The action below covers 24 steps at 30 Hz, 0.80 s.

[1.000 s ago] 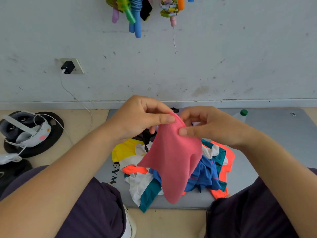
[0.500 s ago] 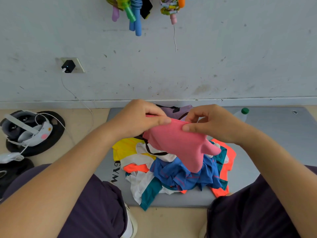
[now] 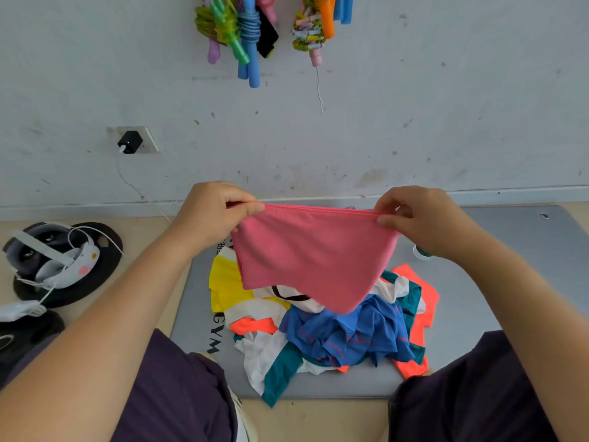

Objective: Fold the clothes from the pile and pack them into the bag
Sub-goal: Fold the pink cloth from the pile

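I am watching the left hand (image 3: 214,215) and the right hand (image 3: 420,220) each pinching a top corner of the pink garment (image 3: 310,255), thumb against curled fingers, so the upper hem is pulling into a nearly straight line between them. The garment is hanging in the air above the far half of the clothes pile (image 3: 325,327), which is lying near the middle of the grey mat (image 3: 510,282); its lower tip is dangling just over the blue piece (image 3: 344,336) on top of the pile. I am seeing no bag in view, so I cannot tell where packing will be happening. In my judgement the step in hand is spreading the garment ahead of the first fold: I am advising keeping the hem taut and level, letting the cloth hang free of the pile so it does not snag, then lowering it flat onto a bare part of the mat nearer the front edge before folding. Compared with half a second ago, the hands are standing far wider apart and slightly higher; the pink cloth, bunched between them then, is now stretching open as a flat panel.
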### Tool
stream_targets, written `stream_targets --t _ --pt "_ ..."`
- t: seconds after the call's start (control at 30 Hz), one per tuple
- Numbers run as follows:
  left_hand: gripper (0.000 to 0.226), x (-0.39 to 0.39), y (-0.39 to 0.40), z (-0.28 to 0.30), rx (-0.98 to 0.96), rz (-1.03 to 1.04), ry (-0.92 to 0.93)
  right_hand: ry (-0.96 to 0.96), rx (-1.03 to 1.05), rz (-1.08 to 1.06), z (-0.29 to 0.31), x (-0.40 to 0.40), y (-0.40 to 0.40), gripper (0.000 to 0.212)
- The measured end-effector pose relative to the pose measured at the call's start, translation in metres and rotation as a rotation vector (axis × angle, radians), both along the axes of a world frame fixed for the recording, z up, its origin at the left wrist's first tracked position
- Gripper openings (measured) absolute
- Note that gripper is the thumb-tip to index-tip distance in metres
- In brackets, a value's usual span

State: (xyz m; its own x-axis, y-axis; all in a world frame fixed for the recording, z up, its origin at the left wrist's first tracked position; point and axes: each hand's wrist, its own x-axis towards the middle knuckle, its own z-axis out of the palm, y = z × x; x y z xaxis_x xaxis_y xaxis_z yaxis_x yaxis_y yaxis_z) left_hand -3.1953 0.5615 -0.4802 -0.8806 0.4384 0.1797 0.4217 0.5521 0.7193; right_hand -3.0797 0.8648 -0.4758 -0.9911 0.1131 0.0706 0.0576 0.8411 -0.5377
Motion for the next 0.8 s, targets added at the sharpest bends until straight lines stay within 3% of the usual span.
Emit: stream_targets --t 0.27,0.43,0.5,0.63,0.8 --pt "0.018 0.002 0.004 -0.004 -0.034 0.023 -0.041 0.154 0.056 -0.025 0.001 0.000 0.001 0.008" --pt "0.016 0.000 0.003 -0.003 -0.017 0.054 -0.064 0.269 0.087 -0.092 0.003 0.001 0.008 0.002" --pt "0.018 -0.002 0.001 -0.002 -0.001 0.083 -0.062 0.256 0.115 -0.126 0.001 0.000 0.012 0.011" --pt "0.012 -0.006 0.000 -0.004 0.076 0.160 -0.146 0.135 -0.064 -0.151 -0.002 0.001 0.015 0.033" --pt "0.036 -0.004 0.004 -0.003 0.252 0.238 -0.283 0.093 -0.362 -0.205 0.001 0.002 0.012 0.037"
